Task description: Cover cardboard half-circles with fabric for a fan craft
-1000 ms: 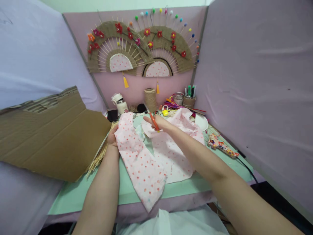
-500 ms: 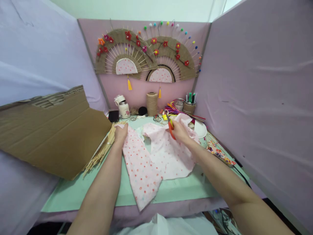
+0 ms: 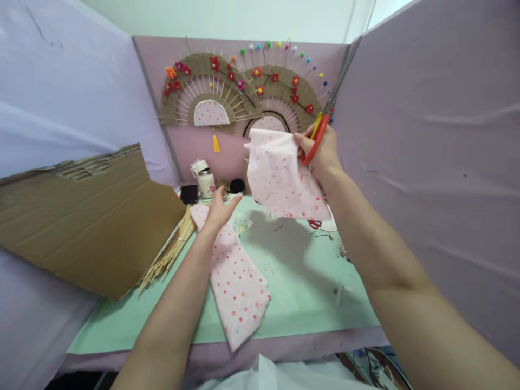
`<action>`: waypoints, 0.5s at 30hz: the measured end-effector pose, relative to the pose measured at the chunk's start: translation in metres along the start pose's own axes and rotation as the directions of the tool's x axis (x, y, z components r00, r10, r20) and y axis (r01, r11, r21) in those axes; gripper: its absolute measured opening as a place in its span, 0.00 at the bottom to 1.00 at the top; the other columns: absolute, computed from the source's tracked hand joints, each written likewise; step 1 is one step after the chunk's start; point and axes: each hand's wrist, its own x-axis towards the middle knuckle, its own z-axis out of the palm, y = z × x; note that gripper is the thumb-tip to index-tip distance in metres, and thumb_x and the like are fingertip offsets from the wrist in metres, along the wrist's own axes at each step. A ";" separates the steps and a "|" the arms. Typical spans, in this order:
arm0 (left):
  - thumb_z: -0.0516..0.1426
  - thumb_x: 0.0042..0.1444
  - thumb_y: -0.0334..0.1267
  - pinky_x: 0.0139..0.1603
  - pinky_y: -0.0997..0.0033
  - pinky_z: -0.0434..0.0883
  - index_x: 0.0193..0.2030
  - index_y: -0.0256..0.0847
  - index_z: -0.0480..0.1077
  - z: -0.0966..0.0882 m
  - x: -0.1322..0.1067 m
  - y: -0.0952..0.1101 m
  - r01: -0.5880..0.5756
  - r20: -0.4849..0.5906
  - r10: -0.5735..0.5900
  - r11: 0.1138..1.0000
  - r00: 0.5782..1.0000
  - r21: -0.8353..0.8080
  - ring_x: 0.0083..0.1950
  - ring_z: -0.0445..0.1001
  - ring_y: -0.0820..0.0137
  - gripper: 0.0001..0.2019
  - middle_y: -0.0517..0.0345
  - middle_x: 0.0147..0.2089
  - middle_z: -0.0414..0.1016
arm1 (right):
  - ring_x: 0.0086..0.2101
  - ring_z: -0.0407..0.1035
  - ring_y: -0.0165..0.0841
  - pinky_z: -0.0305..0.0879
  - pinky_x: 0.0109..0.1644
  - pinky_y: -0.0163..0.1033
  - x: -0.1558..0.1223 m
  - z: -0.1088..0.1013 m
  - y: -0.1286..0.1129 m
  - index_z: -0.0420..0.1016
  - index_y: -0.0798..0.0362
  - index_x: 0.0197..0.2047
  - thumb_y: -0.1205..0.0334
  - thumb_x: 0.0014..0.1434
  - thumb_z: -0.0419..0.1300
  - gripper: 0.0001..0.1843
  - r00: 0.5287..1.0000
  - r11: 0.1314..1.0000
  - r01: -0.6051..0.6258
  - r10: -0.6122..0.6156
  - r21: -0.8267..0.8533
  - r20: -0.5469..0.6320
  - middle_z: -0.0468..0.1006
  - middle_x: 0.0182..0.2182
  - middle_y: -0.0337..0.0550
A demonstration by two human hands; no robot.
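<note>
My right hand (image 3: pixel 323 154) is raised above the table, closed on orange-and-yellow scissors (image 3: pixel 319 138) with the blades pointing up. The same hand pinches a pink dotted piece of fabric (image 3: pixel 284 184) by its top edge, so it hangs in the air. My left hand (image 3: pixel 222 207) has its fingers spread and holds nothing. Beneath it, on the green tabletop (image 3: pixel 300 309), lies a long strip of pink dotted fabric (image 3: pixel 239 284), partly hidden by my left wrist.
Brown cardboard (image 3: pixel 89 216) stands at the left beside a bundle of thin sticks (image 3: pixel 168 254). At the back are a white bottle (image 3: pixel 204 180) and a round black item (image 3: pixel 236 186). Decorated fans (image 3: pixel 205 62) hang on the pink back panel. The hanging fabric hides other supplies.
My right hand has lifted the larger fabric piece and the scissors up off the table, away from the strip. My left hand has let go of the strip and moved right.
</note>
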 end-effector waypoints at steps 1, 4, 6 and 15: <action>0.66 0.48 0.44 0.53 0.61 0.65 0.64 0.42 0.59 0.010 0.001 0.010 -0.030 -0.002 0.030 0.997 1.000 0.068 0.63 0.65 0.48 0.37 0.41 0.67 0.59 | 0.19 0.63 0.27 0.59 0.22 0.32 0.003 0.002 -0.008 0.58 0.48 0.29 0.53 0.53 0.65 0.17 1.000 1.000 0.000 0.000 0.023 0.013 0.63 0.19 0.31; 0.60 0.54 0.53 0.32 0.70 0.66 0.54 0.41 0.66 0.034 0.009 0.039 -0.104 0.128 0.092 0.990 0.988 0.093 0.33 0.76 0.66 0.25 0.46 0.49 0.75 | 0.18 0.63 0.26 0.59 0.21 0.31 -0.003 0.008 -0.020 0.59 0.49 0.30 0.52 0.55 0.64 0.16 0.997 0.999 -0.008 0.005 0.046 0.072 0.63 0.18 0.30; 0.61 0.55 0.50 0.25 0.75 0.59 0.42 0.38 0.70 0.042 0.015 0.052 -0.182 0.161 0.162 0.976 0.974 0.118 0.22 0.67 0.76 0.16 0.55 0.31 0.74 | 0.17 0.63 0.26 0.59 0.21 0.30 -0.017 0.010 -0.017 0.60 0.49 0.30 0.51 0.55 0.63 0.16 0.993 0.999 -0.030 0.027 0.022 0.119 0.63 0.17 0.29; 0.59 0.56 0.39 0.30 0.77 0.67 0.28 0.38 0.66 0.038 0.038 0.085 -0.362 0.044 0.359 0.924 0.932 0.121 0.28 0.71 0.75 0.09 0.63 0.25 0.67 | 0.29 0.75 0.36 0.67 0.31 0.35 -0.082 -0.017 0.055 0.73 0.56 0.37 0.50 0.58 0.58 0.16 0.793 0.611 -0.047 0.504 -0.790 0.342 0.79 0.29 0.47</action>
